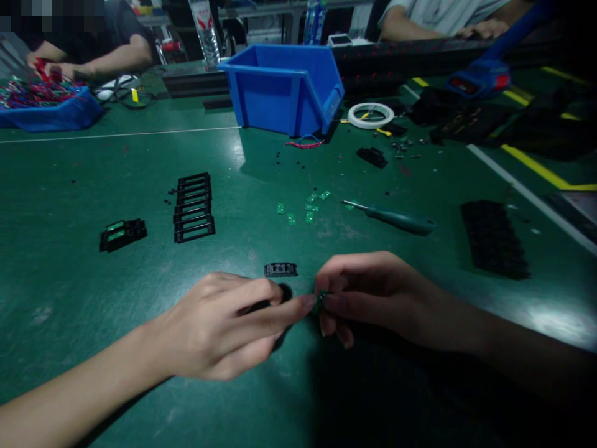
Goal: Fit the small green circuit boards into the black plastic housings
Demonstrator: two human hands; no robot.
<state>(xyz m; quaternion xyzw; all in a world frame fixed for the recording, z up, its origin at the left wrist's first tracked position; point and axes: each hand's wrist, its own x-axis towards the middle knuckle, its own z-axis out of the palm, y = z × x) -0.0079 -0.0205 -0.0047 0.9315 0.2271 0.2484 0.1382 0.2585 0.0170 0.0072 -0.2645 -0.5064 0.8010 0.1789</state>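
My left hand [228, 326] and my right hand [368, 292] meet low over the green table. The left hand's fingers are closed around a black plastic part [283, 292], with its forefinger stretched toward the right hand. Pinched between the right hand's fingertips is a small green circuit chip [321, 301], mostly hidden. Just beyond the hands lies a small black housing [280, 269]. Several loose green chips [308, 208] are scattered farther out, beside a green-handled screwdriver [396, 219].
A row of black frames [193, 207] and a black part with green chips [122, 234] lie at left. A blue bin [284, 90], tape roll [370, 115] and black foam pad [494, 239] stand beyond. Other people's arms [107, 59] work at the far edge.
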